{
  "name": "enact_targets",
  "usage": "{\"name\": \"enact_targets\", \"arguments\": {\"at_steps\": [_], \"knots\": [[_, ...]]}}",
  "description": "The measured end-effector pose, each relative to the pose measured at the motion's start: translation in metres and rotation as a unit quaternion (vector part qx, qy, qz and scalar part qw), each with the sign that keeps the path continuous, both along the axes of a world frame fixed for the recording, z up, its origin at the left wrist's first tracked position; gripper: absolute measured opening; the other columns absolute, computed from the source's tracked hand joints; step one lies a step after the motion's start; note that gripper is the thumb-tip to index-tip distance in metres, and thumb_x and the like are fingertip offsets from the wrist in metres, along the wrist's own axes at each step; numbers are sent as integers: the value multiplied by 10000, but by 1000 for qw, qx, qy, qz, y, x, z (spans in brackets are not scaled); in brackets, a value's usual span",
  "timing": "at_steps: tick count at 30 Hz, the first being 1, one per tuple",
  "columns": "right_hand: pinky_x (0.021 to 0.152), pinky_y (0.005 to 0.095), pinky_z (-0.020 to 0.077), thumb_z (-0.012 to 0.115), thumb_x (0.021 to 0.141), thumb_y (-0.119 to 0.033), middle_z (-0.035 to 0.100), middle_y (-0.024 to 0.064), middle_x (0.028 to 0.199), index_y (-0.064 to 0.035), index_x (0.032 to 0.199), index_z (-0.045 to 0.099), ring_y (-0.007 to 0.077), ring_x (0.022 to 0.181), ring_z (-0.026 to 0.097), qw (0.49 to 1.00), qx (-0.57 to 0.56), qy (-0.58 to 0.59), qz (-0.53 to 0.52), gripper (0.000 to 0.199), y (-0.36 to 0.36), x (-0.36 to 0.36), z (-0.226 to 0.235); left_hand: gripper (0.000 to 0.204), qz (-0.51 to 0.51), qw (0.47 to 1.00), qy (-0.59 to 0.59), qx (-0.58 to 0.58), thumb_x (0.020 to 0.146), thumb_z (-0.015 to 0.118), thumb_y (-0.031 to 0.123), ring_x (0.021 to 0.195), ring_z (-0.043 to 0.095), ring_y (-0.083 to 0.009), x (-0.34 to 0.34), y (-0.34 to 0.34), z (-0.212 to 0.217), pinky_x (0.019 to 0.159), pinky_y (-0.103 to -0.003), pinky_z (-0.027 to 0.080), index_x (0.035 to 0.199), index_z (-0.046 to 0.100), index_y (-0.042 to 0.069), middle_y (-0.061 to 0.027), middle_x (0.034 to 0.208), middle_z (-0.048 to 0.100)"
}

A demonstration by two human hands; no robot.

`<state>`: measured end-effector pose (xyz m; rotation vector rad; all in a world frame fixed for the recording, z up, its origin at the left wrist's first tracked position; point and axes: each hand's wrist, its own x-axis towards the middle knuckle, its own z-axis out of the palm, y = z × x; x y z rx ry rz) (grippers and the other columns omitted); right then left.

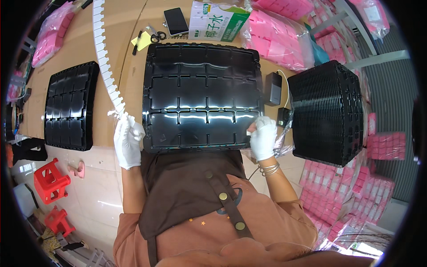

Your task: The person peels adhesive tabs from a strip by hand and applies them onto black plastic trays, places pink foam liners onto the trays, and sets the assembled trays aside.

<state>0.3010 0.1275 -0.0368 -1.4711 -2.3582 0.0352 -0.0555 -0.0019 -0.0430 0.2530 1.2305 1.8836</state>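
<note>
A black plastic tray with rows of shallow compartments lies in front of me on the cardboard-covered table. My left hand, in a white glove, is closed at the tray's near left corner, around the lower end of a long white notched strip. That strip runs away from me toward the far edge. At the tray's near right side is my right hand, also gloved, with bare fingertips showing. Its fingers are pinched together near the tray's rim; a small pale bit shows at them, too small to name.
Stacks of black trays stand left and right. Beyond the middle tray lie scissors, a phone and a green-white carton. A grey power bank with a cable sits right. Pink bagged packs lie behind.
</note>
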Motion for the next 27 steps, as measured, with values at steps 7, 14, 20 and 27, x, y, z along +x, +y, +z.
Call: {"name": "enact_targets", "arguments": {"at_steps": [7,14,20,27], "knots": [[695,429,407,626,642,1,569,111,825,-51,709,577,325,818,524,1000,-5,16,-1,98,1,-5,2,226,29,996,46,-66,962,561,233,624,478,-44,-1,0,6,552,-179,381,1061,596,32,-6,829,569],[663,388,447,579,653,65,531,91,784,-40,714,533,269,775,521,982,-82,139,95,130,10,15,31,222,21,983,134,-119,952,583,252,570,462,-25,-7,-6,8,515,-164,357,993,629,38,13,758,587],[660,255,471,588,800,19,537,51,785,-16,806,540,124,692,554,901,-40,427,65,60,98,-53,106,369,-24,925,294,-238,952,572,256,886,610,-151,-15,-4,-9,794,-265,481,1227,579,11,-84,1010,635],[789,275,490,661,821,-151,702,104,862,-42,1008,707,166,812,642,899,-143,380,163,221,299,-141,119,422,47,845,448,-288,953,560,244,1135,517,-233,-27,-20,14,985,-348,392,1309,503,26,-123,1231,532]]}}
